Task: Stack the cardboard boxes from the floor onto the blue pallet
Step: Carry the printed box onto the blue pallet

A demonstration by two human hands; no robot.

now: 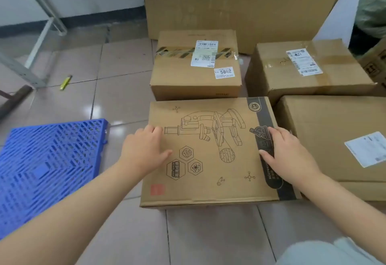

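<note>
A flat cardboard box printed with a microscope drawing (208, 172) lies on the tiled floor in front of me. My left hand (144, 149) rests on its left edge with fingers spread. My right hand (288, 156) lies flat on its dark right stripe, fingers apart. Neither hand grips anything. The blue pallet (41, 168) lies on the floor at the left with nothing on it. Behind the printed box sits a taped box labelled 5842 (188, 76). Another labelled box (309, 70) stands at the back right, and a larger box (325, 135) at the right.
A big cardboard sheet (240, 3) leans on the wall at the back. A yellow marker (65, 82) lies on the tiles at the left, near white metal frame legs (39, 41). Green plastic wrapping (373, 3) fills the top right corner.
</note>
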